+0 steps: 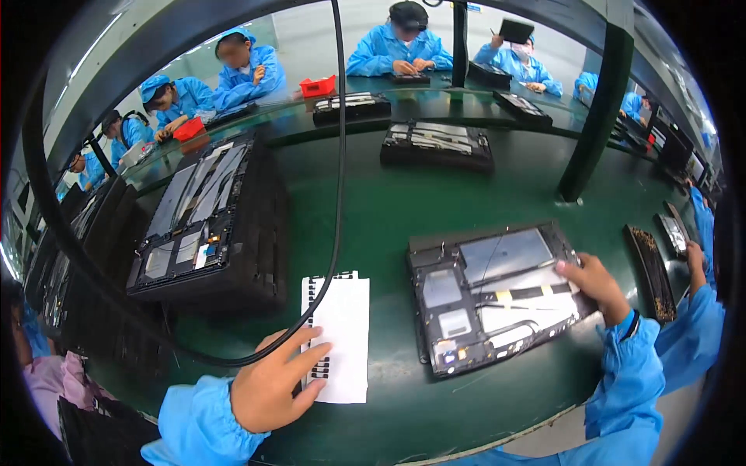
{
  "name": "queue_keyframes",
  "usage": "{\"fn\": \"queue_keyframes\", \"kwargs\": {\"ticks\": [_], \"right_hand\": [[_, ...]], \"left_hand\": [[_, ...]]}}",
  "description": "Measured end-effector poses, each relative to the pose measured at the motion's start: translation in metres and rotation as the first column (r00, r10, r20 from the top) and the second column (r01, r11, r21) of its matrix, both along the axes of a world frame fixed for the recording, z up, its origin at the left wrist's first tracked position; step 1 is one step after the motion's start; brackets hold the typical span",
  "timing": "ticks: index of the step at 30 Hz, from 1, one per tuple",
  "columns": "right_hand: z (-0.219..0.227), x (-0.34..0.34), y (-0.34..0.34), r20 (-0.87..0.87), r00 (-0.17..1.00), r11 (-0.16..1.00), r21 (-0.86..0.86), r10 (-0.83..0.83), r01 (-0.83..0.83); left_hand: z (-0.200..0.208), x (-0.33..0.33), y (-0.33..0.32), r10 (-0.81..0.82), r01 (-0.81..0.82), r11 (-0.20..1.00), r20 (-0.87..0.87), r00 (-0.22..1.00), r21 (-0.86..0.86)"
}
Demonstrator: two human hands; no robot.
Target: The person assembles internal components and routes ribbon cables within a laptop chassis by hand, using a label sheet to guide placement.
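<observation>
One white sheet (346,334) points away; black device (497,295), long axis sideways.

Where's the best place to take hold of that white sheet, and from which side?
I'd pinch the white sheet by its right edge, coming from the right. It looks thin and lies flat on the green table. Small black pieces run along its left side, where the left hand reaches over it, while the right edge looks bare.
</observation>
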State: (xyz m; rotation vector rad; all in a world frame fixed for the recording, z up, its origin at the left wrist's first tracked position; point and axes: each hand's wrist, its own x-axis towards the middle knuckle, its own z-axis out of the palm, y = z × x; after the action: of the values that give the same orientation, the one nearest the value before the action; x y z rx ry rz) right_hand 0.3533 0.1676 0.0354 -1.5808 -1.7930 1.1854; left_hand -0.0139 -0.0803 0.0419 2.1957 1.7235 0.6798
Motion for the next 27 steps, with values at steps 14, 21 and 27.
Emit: {"fn": "queue_keyframes", "kwargs": {"ticks": [14,21,27], "right_hand": [[0.015,-0.126,-0.157,0.177,0.713,0.583,0.461,0.678,-0.669],[-0.026,-0.164,-0.163,0.351,0.740,0.528,0.531,0.574,-0.662],[-0.027,-0.171,-0.157,0.308,0.751,0.574,0.497,0.584,-0.651]], "left_hand": [[-0.027,0.037,0.024,-0.171,0.162,0.955,0.014,0.985,0.250],[-0.039,0.030,0.024,-0.194,0.209,0.954,-0.090,0.977,0.215],[-0.032,0.040,0.022,-0.137,0.161,0.970,-0.137,0.981,0.181]]}}
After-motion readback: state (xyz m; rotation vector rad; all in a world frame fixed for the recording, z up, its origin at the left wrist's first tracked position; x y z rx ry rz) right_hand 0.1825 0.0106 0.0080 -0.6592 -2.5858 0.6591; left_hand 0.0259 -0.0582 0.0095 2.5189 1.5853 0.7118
